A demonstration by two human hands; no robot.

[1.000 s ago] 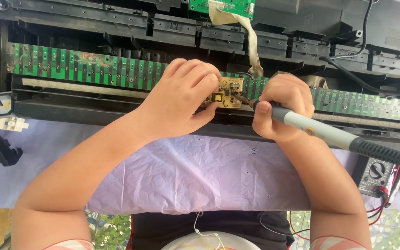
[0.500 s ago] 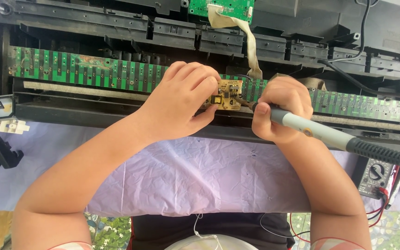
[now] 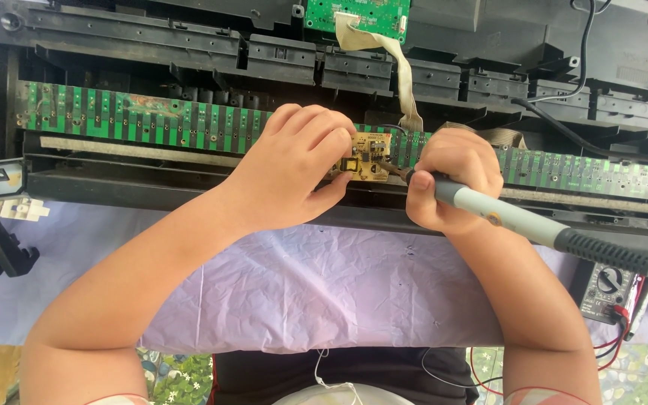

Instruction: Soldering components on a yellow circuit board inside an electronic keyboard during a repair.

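Left hand (image 3: 294,169) of mine gripped a small tan circuit board (image 3: 365,156) at the centre of the frame, thumb under its near edge and fingers curled over the top. Just to its right my right hand (image 3: 451,180) was clenched around a soldering iron (image 3: 519,221), whose tip touched the little board's right side while its grey and black handle ran off toward the lower right. Behind both hands a long green contact strip (image 3: 136,120) crossed the frame inside a black keyboard chassis (image 3: 189,45). A pale ribbon cable (image 3: 403,75) climbed to a green board (image 3: 358,15) at the upper edge. Lilac cloth (image 3: 301,285) lay beneath my forearms, and a multimeter (image 3: 605,292) sat at the lower right.
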